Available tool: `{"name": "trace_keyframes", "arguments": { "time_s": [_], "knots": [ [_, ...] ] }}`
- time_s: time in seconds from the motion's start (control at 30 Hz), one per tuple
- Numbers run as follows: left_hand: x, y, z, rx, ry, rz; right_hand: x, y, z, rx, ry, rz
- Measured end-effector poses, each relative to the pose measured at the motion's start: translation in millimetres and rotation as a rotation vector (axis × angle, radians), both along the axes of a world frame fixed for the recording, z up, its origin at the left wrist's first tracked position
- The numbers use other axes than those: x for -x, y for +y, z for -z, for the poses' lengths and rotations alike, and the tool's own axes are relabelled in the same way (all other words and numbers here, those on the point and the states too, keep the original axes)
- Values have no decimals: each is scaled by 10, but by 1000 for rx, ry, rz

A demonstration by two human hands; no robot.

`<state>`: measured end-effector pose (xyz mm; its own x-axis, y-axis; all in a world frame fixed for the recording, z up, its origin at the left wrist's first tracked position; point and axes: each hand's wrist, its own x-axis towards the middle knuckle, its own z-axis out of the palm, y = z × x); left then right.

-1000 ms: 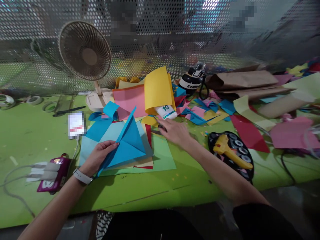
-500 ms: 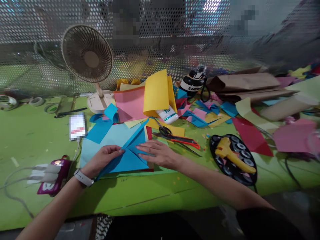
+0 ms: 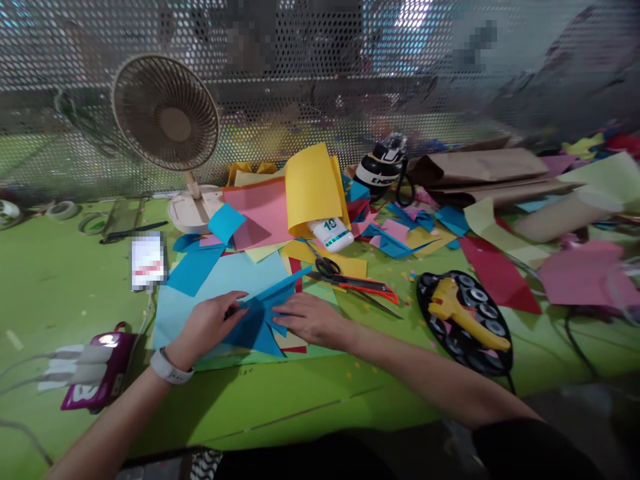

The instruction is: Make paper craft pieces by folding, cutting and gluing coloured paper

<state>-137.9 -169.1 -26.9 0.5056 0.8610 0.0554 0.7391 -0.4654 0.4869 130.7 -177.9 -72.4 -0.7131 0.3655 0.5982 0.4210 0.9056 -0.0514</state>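
Note:
A folded dark blue paper lies on a stack of coloured sheets, topped by a light blue sheet, on the green table. My left hand, with a white watch at the wrist, presses on the paper's left part, fingers curled over it. Just right of it, my right hand rests flat on the paper's right edge, fingers stretched toward the left hand. Behind my right hand lie scissors with orange and black handles.
A beige desk fan stands at the back left before a perforated metal screen. A yellow glue gun rests on a black tray. Loose coloured papers, a glue tube, brown paper bags, a phone and a purple power bank surround me.
My right hand left the scissors and came back to the blue paper. The raised blue flap has been folded down flatter, and both hands now press on it.

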Motion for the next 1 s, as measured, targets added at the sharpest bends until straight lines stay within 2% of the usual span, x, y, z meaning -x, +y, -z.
{"name": "trace_keyframes", "arguments": {
  "time_s": [0.13,0.23,0.53,0.77,1.0],
  "knots": [
    [-38,-40,76,-324,164,109,10,-4,0,90,45,-7],
    [-81,-90,165,-415,226,156,11,-13,0,185,67,9],
    [-67,-151,325,-370,211,231,25,11,20,424,88,-18],
    [-25,-130,363,-481,222,263,98,6,4,514,218,-33],
    [-71,-178,354,-500,178,222,102,-4,5,588,249,20]
  ]
}}
